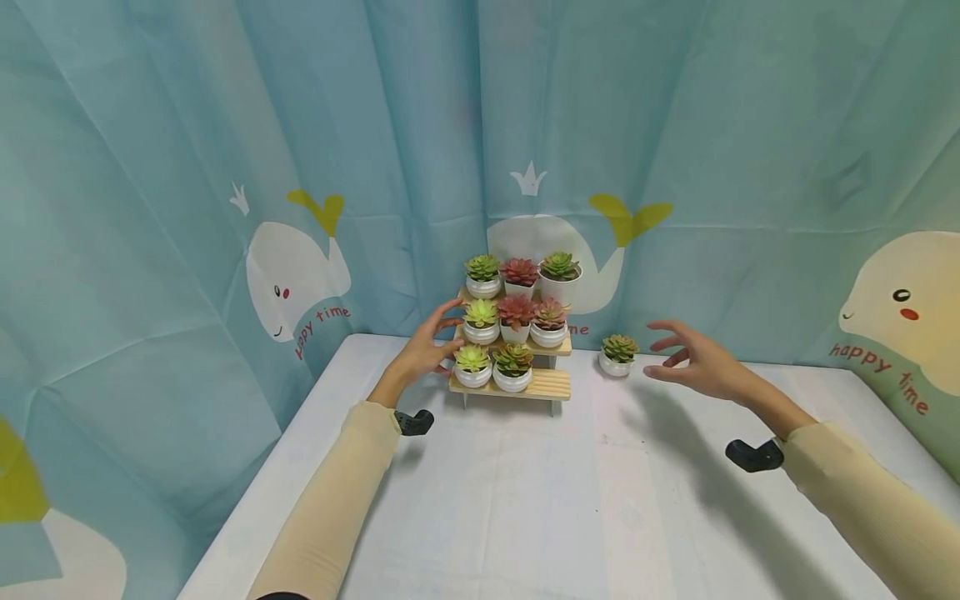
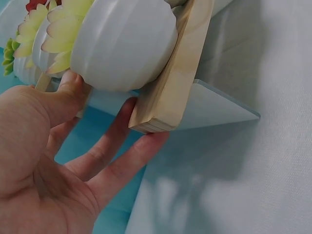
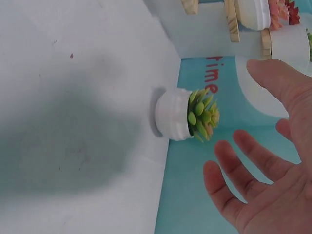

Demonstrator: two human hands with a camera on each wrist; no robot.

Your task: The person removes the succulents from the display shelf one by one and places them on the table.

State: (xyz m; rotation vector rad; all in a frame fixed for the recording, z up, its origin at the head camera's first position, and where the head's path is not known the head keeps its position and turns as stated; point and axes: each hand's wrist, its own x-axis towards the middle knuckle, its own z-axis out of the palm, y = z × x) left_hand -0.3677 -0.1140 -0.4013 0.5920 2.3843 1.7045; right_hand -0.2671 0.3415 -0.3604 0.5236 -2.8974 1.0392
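Note:
A three-tiered wooden plant stand [image 1: 551,383] holds several small potted succulents. Three pots stand on its top tier and three on the middle one; a yellow-green succulent [image 1: 472,358] and a green-and-red one [image 1: 513,360] share the bottom tier's left part. My left hand [image 1: 425,350] is at the stand's left end, fingers spread. In the left wrist view, fingertips touch the end of the lower board [image 2: 165,105] and the thumb lies by the tier above. A green succulent in a white pot [image 1: 617,357] sits apart, right of the stand. Beside it, my right hand [image 1: 697,362] hovers with loosely bent fingers, holding nothing.
The white-covered table [image 1: 540,508] extends in front of the stand. A blue-green curtain [image 1: 420,125] printed with whales hangs close behind the stand and along both sides. Dark wrist devices [image 1: 753,456] sit on both forearms.

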